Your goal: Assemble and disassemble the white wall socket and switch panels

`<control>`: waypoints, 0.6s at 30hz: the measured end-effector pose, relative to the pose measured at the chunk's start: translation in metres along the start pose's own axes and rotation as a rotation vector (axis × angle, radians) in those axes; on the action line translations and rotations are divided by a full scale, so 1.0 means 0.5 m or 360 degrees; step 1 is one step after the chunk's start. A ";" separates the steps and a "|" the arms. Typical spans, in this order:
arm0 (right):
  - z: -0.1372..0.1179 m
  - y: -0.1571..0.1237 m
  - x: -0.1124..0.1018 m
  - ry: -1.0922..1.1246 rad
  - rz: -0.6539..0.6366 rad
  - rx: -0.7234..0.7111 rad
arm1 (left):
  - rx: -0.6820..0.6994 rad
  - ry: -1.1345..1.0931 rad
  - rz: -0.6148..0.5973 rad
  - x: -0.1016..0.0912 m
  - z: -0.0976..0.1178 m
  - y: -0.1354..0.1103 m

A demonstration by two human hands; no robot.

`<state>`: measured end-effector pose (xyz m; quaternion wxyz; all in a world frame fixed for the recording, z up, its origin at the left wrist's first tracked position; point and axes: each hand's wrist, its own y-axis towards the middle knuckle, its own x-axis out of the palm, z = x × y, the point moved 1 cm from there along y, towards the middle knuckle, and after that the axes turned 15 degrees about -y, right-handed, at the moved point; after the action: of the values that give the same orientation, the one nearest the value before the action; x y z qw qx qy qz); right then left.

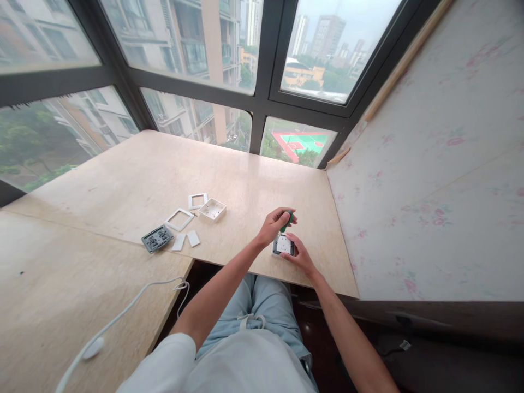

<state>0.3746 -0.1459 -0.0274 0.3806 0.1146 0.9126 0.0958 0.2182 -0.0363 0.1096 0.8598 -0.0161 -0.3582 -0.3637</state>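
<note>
My left hand (277, 222) is closed around the green handle of a screwdriver (288, 219), which points down at the upper edge of a wall socket (283, 245). The socket has a white face with slots and a dark frame, and sits on a white box near the table's front edge. Fingers of my right hand (301, 255) grip the socket's right side. The screwdriver's tip is too small to make out. Further left lie a white back box (212, 209), two white cover frames (179, 219), two small white plates (193, 238) and a grey switch module (157, 238).
A wooden table (254, 185) runs along the windows. The floral wall (421, 191) bounds it on the right. A white cable (123, 311) crosses the lower left surface, beside a round white object (93, 348). There is a gap in the tabletop above my lap.
</note>
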 end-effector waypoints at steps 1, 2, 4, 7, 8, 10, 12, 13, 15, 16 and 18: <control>-0.001 0.000 -0.001 -0.0003 -0.0003 0.0001 | 0.0012 -0.0027 0.0015 0.000 -0.002 0.003; -0.003 0.000 -0.002 -0.0007 -0.0005 0.0003 | 0.0027 -0.0050 0.0036 -0.001 -0.004 0.006; -0.006 -0.001 -0.004 -0.0008 -0.0010 0.0003 | 0.0042 -0.0076 0.0078 -0.002 -0.009 0.011; -0.011 -0.002 -0.005 -0.0010 -0.0017 0.0005 | 0.0025 -0.0046 0.0140 -0.005 -0.016 0.016; -0.012 -0.003 -0.006 -0.0014 -0.0020 0.0005 | 0.0022 -0.0019 0.0165 -0.006 -0.018 0.017; -0.012 -0.004 -0.006 -0.0023 -0.0023 -0.0001 | 0.0033 0.0041 0.0211 -0.009 -0.020 0.016; -0.011 -0.005 -0.006 -0.0034 -0.0026 -0.0011 | 0.0042 0.0093 0.0224 -0.011 -0.019 0.015; -0.010 -0.005 -0.006 -0.0042 -0.0028 -0.0015 | 0.0035 0.0113 0.0211 -0.012 -0.016 0.013; -0.010 -0.005 -0.006 -0.0060 -0.0030 -0.0025 | 0.0005 0.0138 0.0145 -0.011 -0.010 0.010; -0.010 -0.005 -0.006 -0.0065 -0.0029 -0.0032 | -0.0019 0.0141 0.0098 -0.009 -0.006 0.008; -0.011 -0.005 -0.006 -0.0066 -0.0021 -0.0046 | -0.0067 0.0122 0.0008 -0.006 -0.002 0.004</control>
<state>0.3726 -0.1495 -0.0222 0.4018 0.1050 0.9037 0.1041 0.2187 -0.0331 0.1074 0.8733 -0.0213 -0.3173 -0.3692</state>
